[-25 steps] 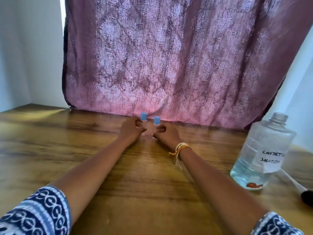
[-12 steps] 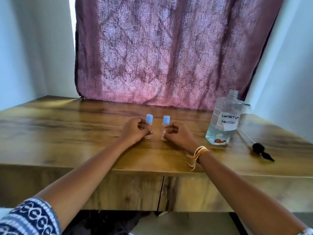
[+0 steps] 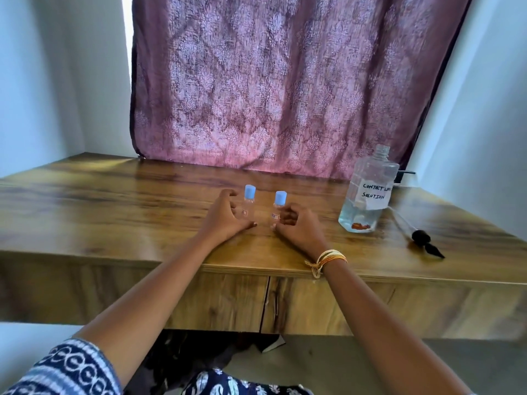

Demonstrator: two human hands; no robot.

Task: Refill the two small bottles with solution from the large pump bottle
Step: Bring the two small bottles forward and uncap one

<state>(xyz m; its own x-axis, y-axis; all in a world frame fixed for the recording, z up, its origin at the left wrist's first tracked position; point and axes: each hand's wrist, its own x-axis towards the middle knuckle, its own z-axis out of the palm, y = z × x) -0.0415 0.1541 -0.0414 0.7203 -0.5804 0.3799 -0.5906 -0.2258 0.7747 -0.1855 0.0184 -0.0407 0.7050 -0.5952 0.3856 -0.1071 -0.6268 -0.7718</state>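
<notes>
Two small clear bottles with blue caps stand upright side by side on the wooden table (image 3: 114,212): the left small bottle (image 3: 249,203) and the right small bottle (image 3: 279,208). My left hand (image 3: 224,223) rests just left of its bottle, fingers spread, thumb on the table. My right hand (image 3: 298,228) lies just right of the other bottle, fingers loosely curled beside it, thumb down on the wood. The large clear bottle (image 3: 368,195), labelled contact lens solution, stands uncapped at the right with a little liquid in it.
The black pump head with its clear tube (image 3: 420,238) lies on the table right of the large bottle. A purple patterned curtain (image 3: 285,95) hangs behind the table. The table's front edge (image 3: 256,270) runs under my wrists.
Both hands have loosened from the small bottles they were gripping. The bottles now stand nearer the table's front, and the view has pulled back and down.
</notes>
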